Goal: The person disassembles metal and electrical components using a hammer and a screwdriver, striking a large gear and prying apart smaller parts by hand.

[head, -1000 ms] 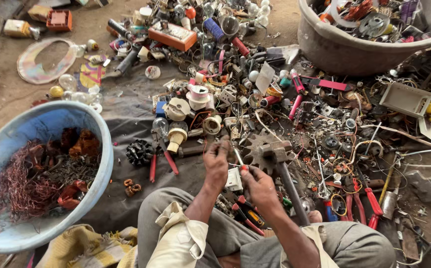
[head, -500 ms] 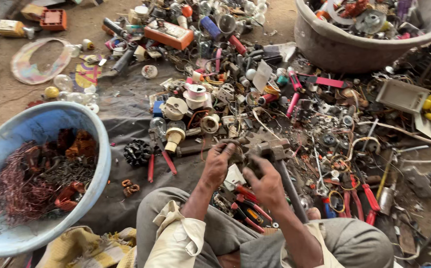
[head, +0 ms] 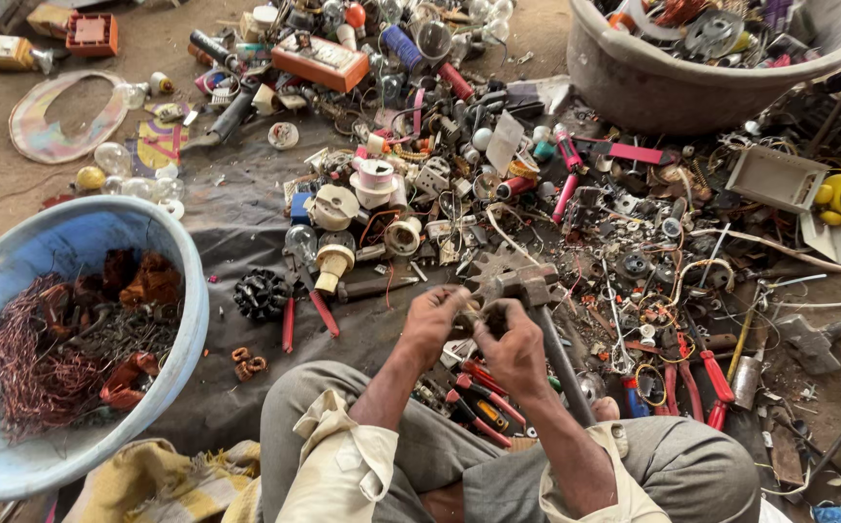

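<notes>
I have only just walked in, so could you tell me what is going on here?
A person sits on the ground amid scattered scrap. The left hand and right hand meet over a small part, too hidden to identify, beside a hammer head. A blue basin of copper wire stands at their left, and red-handled pliers lie on the grey cloth.

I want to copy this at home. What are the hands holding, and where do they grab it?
Both the left hand and right hand pinch one small scrap piece between their fingers; what it is, and which part they grip, cannot be told.
</notes>
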